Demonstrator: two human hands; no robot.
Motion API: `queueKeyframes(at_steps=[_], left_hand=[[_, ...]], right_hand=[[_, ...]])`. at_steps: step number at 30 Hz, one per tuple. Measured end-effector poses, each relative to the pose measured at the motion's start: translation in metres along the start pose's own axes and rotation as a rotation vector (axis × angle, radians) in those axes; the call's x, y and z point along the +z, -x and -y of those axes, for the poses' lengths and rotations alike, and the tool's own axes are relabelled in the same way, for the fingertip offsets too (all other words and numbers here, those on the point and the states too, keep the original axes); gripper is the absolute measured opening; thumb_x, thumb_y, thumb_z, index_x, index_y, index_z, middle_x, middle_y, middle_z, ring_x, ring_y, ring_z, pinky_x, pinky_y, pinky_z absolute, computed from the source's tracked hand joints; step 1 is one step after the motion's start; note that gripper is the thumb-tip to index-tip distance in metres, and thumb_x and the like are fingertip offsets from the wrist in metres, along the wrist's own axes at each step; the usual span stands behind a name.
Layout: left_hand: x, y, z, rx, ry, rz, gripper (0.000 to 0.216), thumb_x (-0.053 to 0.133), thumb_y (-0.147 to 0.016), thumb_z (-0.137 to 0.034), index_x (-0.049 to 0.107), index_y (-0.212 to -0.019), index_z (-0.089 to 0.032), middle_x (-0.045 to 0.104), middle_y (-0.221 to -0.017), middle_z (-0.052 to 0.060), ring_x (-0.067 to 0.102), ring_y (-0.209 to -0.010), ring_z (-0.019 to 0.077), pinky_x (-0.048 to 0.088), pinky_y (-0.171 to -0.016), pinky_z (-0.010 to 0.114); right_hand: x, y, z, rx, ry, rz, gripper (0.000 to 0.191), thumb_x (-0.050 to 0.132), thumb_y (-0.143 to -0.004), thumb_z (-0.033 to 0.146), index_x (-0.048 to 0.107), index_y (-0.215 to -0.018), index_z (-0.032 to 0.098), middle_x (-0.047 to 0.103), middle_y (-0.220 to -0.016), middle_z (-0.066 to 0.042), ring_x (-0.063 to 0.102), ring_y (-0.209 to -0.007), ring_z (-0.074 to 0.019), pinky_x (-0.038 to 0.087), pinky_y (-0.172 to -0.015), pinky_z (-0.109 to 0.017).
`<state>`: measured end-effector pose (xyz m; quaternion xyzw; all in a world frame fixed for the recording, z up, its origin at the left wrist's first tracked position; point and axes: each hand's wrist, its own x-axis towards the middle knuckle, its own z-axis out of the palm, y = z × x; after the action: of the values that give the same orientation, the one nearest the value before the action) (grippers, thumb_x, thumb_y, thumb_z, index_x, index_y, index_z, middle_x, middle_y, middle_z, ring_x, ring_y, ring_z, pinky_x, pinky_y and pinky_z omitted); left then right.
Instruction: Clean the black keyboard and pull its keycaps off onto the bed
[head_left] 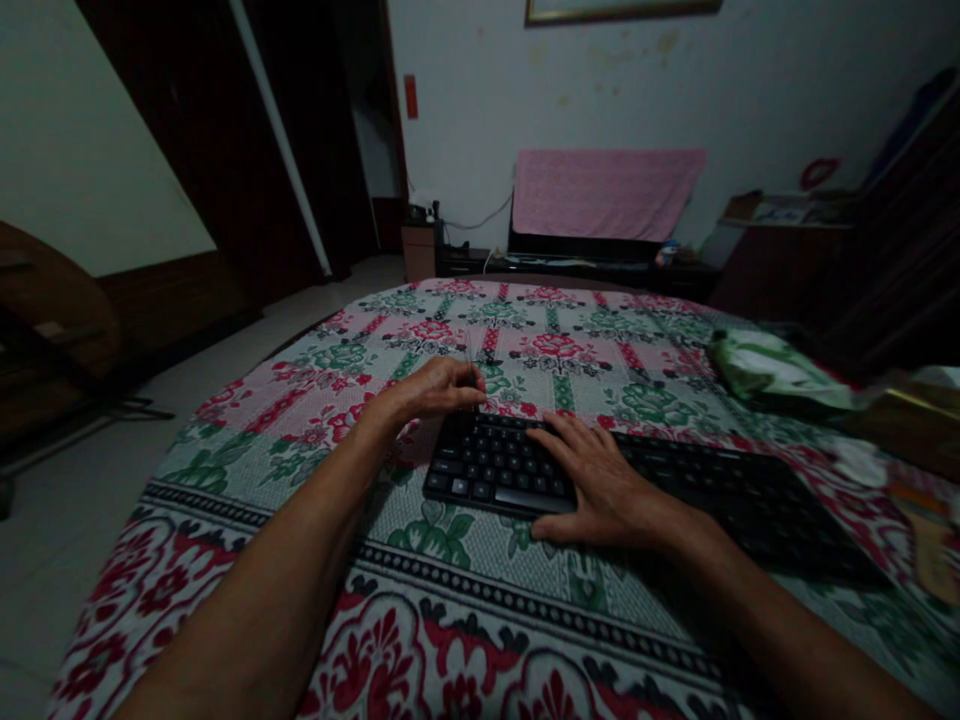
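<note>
A floral tablecloth (450,600) lies beneath both forearms (285,560), extended from seven and five o'clock. On it are a black keyboard (517,465), running from six to four o'clock, and a green-and-white packet (780,365) at three. The right hand (592,480) spreads over the keyboard, fingers apart, hiding some keys. The left hand (442,387) bends inward by the keyboard's ten-o'clock corner; its grip cannot be told. A wooden-handled brush (930,545) lies at four.

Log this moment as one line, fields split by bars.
left hand: at black keyboard, far left corner, grip unclear | right hand: spread across keyboard | surface: floral tablecloth | right side: green-and-white package
</note>
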<state>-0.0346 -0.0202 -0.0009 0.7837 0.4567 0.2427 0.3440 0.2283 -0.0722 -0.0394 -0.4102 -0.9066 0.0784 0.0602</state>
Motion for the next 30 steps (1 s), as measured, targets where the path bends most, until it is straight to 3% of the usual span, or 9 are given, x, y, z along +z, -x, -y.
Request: queueKeyframes(at_steps=[4, 11, 20, 30], left_hand=[[0.001, 0.001, 0.004, 0.015, 0.032, 0.014, 0.018, 0.055, -0.076, -0.026, 0.058, -0.089, -0.015, 0.059, -0.074, 0.000, 0.052, -0.064, 0.0103, 0.041, -0.062, 0.023], [0.004, 0.003, -0.016, 0.054, -0.286, -0.023, 0.013, 0.058, -0.073, -0.022, 0.062, -0.083, -0.016, 0.058, -0.064, -0.002, 0.050, -0.060, 0.0103, 0.037, -0.060, 0.022], [0.002, 0.000, 0.004, -0.027, 0.143, 0.010, 0.016, 0.058, -0.072, -0.023, 0.057, -0.086, -0.014, 0.059, -0.071, -0.002, 0.054, -0.063, 0.0097, 0.042, -0.063, 0.024], [0.001, -0.005, 0.004, -0.095, 0.189, 0.005, 0.016, 0.058, -0.073, -0.025, 0.055, -0.084, -0.013, 0.059, -0.068, -0.001, 0.056, -0.060, 0.0104, 0.044, -0.060, 0.024]], right_hand=[[0.001, 0.001, -0.001, -0.011, 0.008, -0.002, 0.102, 0.058, -0.055, 0.073, 0.029, -0.138, 0.021, 0.018, -0.147, -0.015, 0.014, -0.133, -0.0365, 0.010, -0.106, -0.057], [-0.001, 0.001, -0.001, -0.025, 0.012, -0.011, 0.102, 0.058, -0.056, 0.072, 0.029, -0.138, 0.021, 0.018, -0.147, -0.015, 0.015, -0.132, -0.0382, 0.011, -0.105, -0.059], [0.000, 0.001, -0.001, -0.013, 0.010, 0.005, 0.102, 0.056, -0.056, 0.074, 0.028, -0.139, 0.021, 0.016, -0.148, -0.015, 0.013, -0.134, -0.0367, 0.010, -0.106, -0.058], [-0.003, 0.001, 0.001, 0.006, -0.010, 0.022, 0.102, 0.058, -0.056, 0.072, 0.028, -0.139, 0.022, 0.015, -0.148, -0.014, 0.012, -0.134, -0.0370, 0.009, -0.106, -0.058]])
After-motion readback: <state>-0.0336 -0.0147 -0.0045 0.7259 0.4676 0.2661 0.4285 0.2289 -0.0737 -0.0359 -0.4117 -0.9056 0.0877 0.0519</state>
